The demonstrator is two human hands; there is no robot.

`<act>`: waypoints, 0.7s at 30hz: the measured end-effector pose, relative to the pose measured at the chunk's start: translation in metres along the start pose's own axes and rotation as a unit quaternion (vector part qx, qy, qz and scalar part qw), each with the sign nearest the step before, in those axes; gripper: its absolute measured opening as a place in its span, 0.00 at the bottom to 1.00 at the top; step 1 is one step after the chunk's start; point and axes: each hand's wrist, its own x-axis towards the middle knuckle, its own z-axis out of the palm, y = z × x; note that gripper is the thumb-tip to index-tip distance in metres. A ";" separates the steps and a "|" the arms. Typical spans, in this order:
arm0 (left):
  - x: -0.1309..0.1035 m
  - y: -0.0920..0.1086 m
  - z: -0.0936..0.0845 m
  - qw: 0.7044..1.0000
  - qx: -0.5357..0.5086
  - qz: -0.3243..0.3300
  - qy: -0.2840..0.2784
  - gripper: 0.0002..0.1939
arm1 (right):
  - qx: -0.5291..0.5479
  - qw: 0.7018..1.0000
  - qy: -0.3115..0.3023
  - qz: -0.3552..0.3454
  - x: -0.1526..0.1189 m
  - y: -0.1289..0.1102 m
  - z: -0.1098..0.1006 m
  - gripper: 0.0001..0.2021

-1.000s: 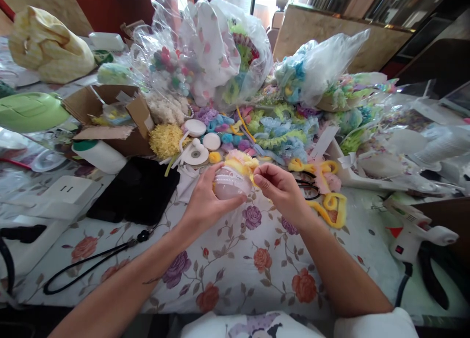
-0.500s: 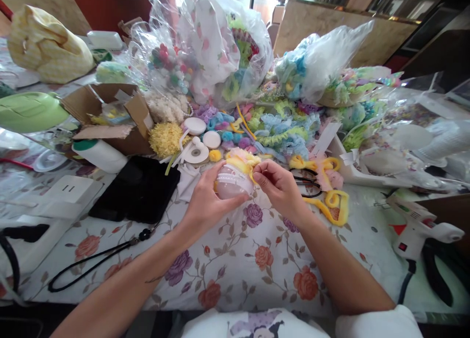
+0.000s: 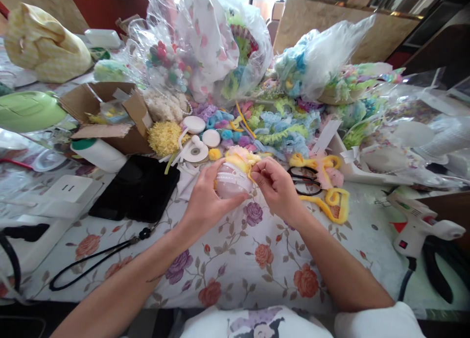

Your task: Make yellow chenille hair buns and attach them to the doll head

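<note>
Between thumb and fingers, my left hand (image 3: 205, 188) grips a small pale pinkish-white rounded pouch (image 3: 232, 182) with a white zipper-like band across it. Yellow and pink fluffy trim (image 3: 240, 156) covers its far side. My right hand (image 3: 273, 181) is closed in a pinch at the pouch's right edge, on a thin yellow strand of the trim; the fingertips partly hide it. Just right of that hand lie black-handled scissors (image 3: 304, 180) and a curled yellow fuzzy strip (image 3: 332, 208).
A black tablet-like slab (image 3: 135, 188) with a cord lies left, by a cardboard box (image 3: 106, 108). A glue gun (image 3: 413, 225) stands at right. Colourful ruffled trims (image 3: 282, 127), a ribbon spool (image 3: 194, 151) and plastic bags (image 3: 209, 39) crowd the back of the flowered tablecloth (image 3: 235, 259).
My right hand has shifted slightly left and up at the pouch's edge, and more of the scissors' handles shows. The left hand keeps its grip on the pouch.
</note>
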 end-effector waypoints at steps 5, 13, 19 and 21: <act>0.000 0.000 0.000 1.000 -0.001 0.005 0.000 0.42 | -0.025 0.999 0.005 -0.023 -0.001 -0.001 0.002 0.07; 0.000 0.000 0.000 1.000 -0.006 0.001 -0.001 0.43 | -0.045 0.998 0.022 -0.037 -0.003 -0.001 0.004 0.07; 0.000 -0.001 0.002 0.999 0.026 0.016 0.020 0.42 | -0.051 0.996 0.045 -0.064 -0.005 0.000 0.007 0.06; -0.001 -0.001 0.002 0.999 0.033 0.020 0.020 0.43 | -0.056 0.995 0.057 -0.065 -0.006 0.001 0.008 0.06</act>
